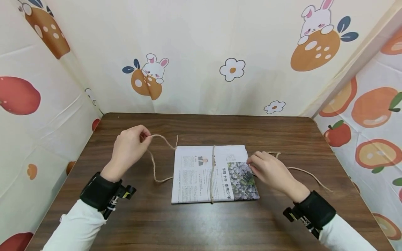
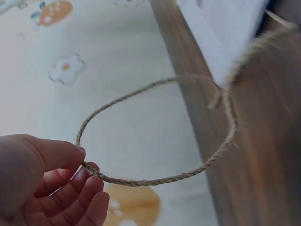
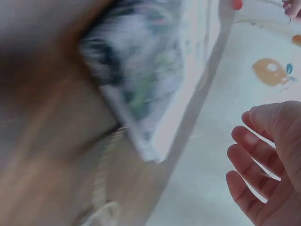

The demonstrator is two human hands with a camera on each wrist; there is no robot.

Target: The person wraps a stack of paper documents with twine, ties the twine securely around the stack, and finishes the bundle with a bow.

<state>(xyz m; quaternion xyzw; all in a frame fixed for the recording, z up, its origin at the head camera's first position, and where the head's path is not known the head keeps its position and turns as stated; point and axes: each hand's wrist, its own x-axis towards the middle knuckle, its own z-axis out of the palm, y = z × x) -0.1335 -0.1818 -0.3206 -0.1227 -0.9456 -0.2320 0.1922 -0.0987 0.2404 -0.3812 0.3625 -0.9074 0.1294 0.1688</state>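
Note:
A folded newspaper stack [image 1: 194,181] lies on the table with a strand of twine [image 1: 212,174] running down over its middle. My left hand [image 1: 130,143] is raised left of the stack and pinches the twine [image 2: 155,181] between thumb and index finger. From that pinch the twine bends in a wide loop back towards the stack's left edge, its loose tip near the upper left corner. At the stack's right edge is my right hand [image 1: 271,170], fingers loosely bent with nothing between them in the right wrist view. Twine [image 3: 101,179] comes out beneath that edge.
The brown wooden table [image 1: 150,223] meets a pale printed curtain [image 1: 194,45] at its back edge. Another loose twine end [image 1: 314,176] trails over the table to the right of my right hand. Printed sheets hang along both sides.

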